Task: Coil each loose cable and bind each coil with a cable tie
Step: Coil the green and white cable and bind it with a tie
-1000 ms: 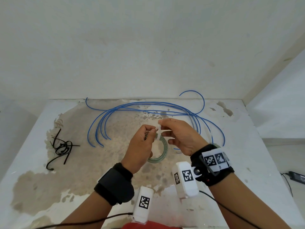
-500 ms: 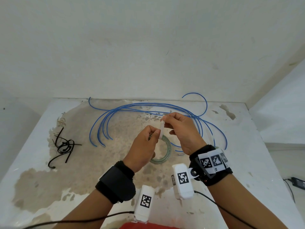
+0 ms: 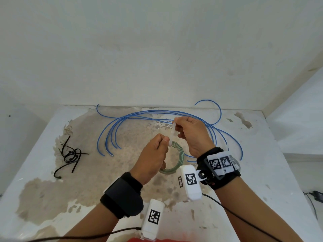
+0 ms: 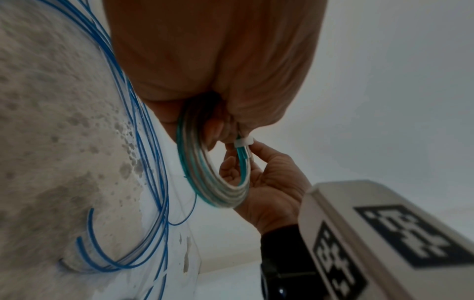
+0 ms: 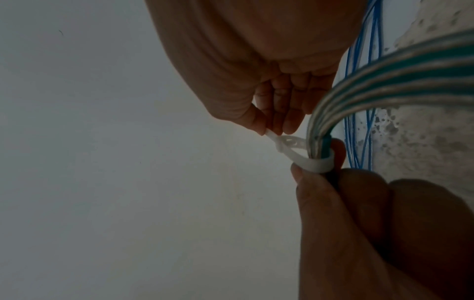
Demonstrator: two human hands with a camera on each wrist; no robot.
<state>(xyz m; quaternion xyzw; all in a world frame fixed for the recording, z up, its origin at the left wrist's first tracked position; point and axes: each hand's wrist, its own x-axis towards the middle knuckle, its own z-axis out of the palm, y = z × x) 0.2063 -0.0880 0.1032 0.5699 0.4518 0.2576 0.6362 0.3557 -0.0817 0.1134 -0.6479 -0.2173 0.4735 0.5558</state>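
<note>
Left hand [image 3: 152, 159] grips round green-and-clear cable coil [image 3: 176, 160] at looped white plastic cable tie [image 5: 307, 160]; right hand [image 3: 194, 135] pinches tie's tail, hands close together above stained white table [image 3: 52, 198].

A bare, unfinished room, more like a worksite corner than a furnished home. A white table [image 3: 272, 154] with its coating worn away to a rough beige patch [image 3: 97, 165] stands against a scuffed, plain white wall [image 3: 157, 49] in the corner.
</note>
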